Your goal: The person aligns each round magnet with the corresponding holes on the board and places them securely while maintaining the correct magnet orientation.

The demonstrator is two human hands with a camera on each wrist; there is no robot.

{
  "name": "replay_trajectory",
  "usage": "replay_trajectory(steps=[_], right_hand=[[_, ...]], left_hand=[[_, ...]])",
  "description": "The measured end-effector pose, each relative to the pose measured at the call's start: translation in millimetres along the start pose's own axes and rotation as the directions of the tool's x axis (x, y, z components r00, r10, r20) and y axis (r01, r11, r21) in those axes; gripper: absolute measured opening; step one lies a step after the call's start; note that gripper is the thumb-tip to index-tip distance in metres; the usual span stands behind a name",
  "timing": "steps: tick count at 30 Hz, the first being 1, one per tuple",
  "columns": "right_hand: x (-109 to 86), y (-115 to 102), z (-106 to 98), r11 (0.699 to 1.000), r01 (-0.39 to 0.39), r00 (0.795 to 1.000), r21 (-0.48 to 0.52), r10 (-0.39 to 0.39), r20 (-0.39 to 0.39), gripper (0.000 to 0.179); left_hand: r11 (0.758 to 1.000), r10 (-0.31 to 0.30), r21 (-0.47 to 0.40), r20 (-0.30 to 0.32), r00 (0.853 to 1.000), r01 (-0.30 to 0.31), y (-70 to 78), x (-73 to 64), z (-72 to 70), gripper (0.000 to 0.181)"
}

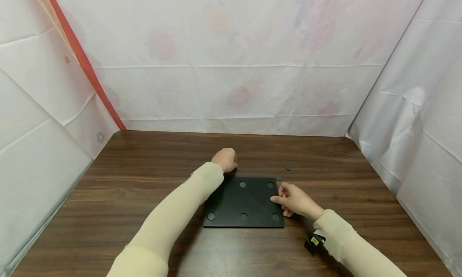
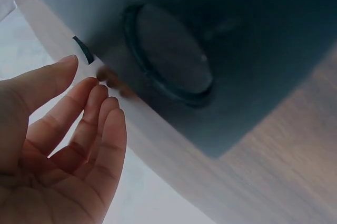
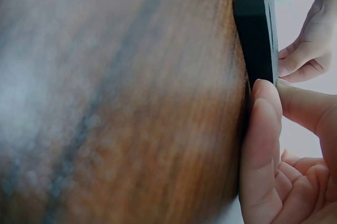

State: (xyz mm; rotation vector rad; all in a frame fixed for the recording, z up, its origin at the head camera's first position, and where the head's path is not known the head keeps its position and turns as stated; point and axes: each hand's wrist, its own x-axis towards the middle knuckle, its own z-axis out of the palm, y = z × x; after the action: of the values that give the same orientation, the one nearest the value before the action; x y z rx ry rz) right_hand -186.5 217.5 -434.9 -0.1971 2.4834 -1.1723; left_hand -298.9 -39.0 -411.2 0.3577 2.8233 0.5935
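A flat black board with round recesses lies on the table. My right hand pinches its right edge, the thumb over the top and fingers at the side; the right wrist view shows the index fingertip against the edge. My left hand is beyond the board's far edge, beside a small dark disc. In the left wrist view this disc appears as a thin sliver just past the thumb tip, with the thumb and fingers apart. The left forearm covers the board's far left corner.
Two more dark discs lie on the brown wooden table: one disc farther off and another disc near the board's far right corner. Pale patterned curtains hang behind and beside the table.
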Motion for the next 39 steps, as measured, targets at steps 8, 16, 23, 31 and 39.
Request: replay_trajectory(steps=[8,16,23,31,39], right_hand=[[0.2,-0.2,0.9,1.000,0.002,1.000,-0.003,-0.002,-0.001,0.031],[0.8,0.1,0.6,1.000,-0.003,1.000,-0.002,0.003,-0.004,0.031],[0.9,-0.1,0.0,1.000,-0.005,1.000,-0.003,0.005,-0.005,0.031],[1.0,0.0,0.8,1.000,-0.010,1.000,-0.006,0.010,-0.007,0.031],[0.9,0.0,0.5,1.000,-0.012,1.000,-0.003,0.012,-0.006,0.031]], left_hand=[[0.999,0.005,0.035,-0.020,1.000,-0.004,3.0,-2.2,0.6,0.004],[0.999,0.008,0.049,-0.040,0.999,-0.006,5.4,-6.1,-0.9,0.006],[0.998,0.021,0.052,-0.045,0.999,-0.018,6.5,-6.9,-0.1,0.006],[0.998,0.029,0.048,-0.035,0.999,-0.027,4.7,-4.7,2.9,0.005],[0.998,0.046,0.052,-0.043,0.998,-0.044,4.5,-4.7,4.2,0.007]])
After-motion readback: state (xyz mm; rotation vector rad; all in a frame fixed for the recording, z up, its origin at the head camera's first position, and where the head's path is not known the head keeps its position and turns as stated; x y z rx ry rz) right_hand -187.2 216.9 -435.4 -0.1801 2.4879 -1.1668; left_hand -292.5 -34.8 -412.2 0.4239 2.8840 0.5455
